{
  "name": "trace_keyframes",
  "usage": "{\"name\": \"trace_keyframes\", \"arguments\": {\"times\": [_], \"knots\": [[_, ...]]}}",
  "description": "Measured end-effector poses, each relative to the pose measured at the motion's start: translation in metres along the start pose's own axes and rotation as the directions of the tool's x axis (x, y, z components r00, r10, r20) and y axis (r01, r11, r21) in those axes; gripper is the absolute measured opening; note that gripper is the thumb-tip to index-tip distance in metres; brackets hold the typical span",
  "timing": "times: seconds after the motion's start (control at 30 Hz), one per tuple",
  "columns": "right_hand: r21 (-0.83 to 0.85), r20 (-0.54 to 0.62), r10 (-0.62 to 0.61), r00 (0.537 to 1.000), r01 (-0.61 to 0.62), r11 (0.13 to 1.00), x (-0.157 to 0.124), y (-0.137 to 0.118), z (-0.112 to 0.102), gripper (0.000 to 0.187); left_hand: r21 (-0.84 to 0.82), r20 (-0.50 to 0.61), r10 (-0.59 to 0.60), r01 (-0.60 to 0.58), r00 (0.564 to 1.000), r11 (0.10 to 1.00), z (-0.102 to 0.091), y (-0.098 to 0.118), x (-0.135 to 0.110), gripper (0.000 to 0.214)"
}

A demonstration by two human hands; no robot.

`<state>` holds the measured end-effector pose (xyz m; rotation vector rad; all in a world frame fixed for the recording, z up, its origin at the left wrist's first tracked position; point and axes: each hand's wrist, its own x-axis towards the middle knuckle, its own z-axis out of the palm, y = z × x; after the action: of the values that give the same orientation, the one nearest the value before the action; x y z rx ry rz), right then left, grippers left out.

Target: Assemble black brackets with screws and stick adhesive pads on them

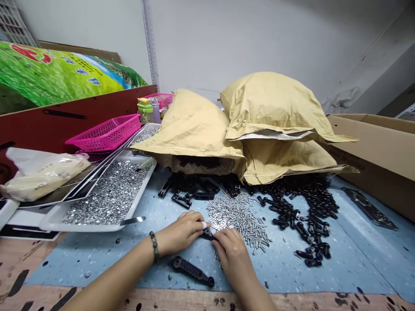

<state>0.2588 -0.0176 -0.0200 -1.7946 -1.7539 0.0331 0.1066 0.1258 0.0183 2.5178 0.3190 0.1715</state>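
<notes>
While both hands meet at the lower centre of the frame, their grips are closed together on a small black plastic part [207, 233], which shows only partly between the fingers. The left hand [181, 233] has a dark beaded bracelet [154, 246] at the wrist and a white wrap [204, 225] around one finger. The right hand [231, 255] curves over the part from the other side, beside a loose heap of short silver screws [238, 222]. Just below the hands, a long black plastic bracket [193, 271] lies on the speckled pale-blue surface [356, 263]. To the right of the screws spreads a scattered mound of small black plastic pieces [301, 211], and larger black pieces sit under the edge of the tan kraft-paper sacks [275, 108] at upper centre. Left of the hands, a white rectangular tray [81, 228] holds a thick layer of small silver nuts [106, 194]. Behind it sits a pink plastic mesh basket [106, 133], with a green printed woven sack [55, 73] at the upper left. A brown cardboard box [379, 151] stands at the right edge.
</notes>
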Motion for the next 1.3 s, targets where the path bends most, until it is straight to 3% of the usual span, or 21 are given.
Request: {"name": "trace_keyframes", "arguments": {"times": [0.3, 0.57, 0.8, 1.1, 1.3], "knots": [[0.03, -0.008, -0.014, 1.0, 0.014, 0.999, 0.005, -0.003, -0.004, 0.014, 0.023, 0.014, 0.008, -0.008, 1.0, 1.0, -0.012, -0.004, 0.009, 0.025], [-0.021, -0.039, 0.013, 0.999, -0.014, 1.0, -0.007, -0.006, 0.002, 0.013, 0.034, 0.036, 0.04, -0.041, 0.999, 0.999, -0.008, -0.001, 0.009, 0.023], [0.014, 0.087, -0.019, 0.996, 0.017, 1.0, 0.005, -0.005, 0.0, 0.013, 0.049, 0.02, -0.009, 0.008, 1.0, 0.999, -0.012, -0.003, -0.003, 0.023], [0.128, 0.02, -0.026, 0.999, 0.023, 0.991, -0.001, -0.016, -0.001, 0.012, 0.044, 0.006, -0.021, 0.02, 1.0, 0.999, -0.012, 0.003, -0.012, 0.023], [0.076, 0.002, -0.013, 1.0, 0.012, 0.997, -0.002, -0.017, 0.001, 0.007, 0.055, 0.013, -0.027, 0.026, 1.0, 0.998, -0.011, 0.001, -0.007, 0.022]]}}
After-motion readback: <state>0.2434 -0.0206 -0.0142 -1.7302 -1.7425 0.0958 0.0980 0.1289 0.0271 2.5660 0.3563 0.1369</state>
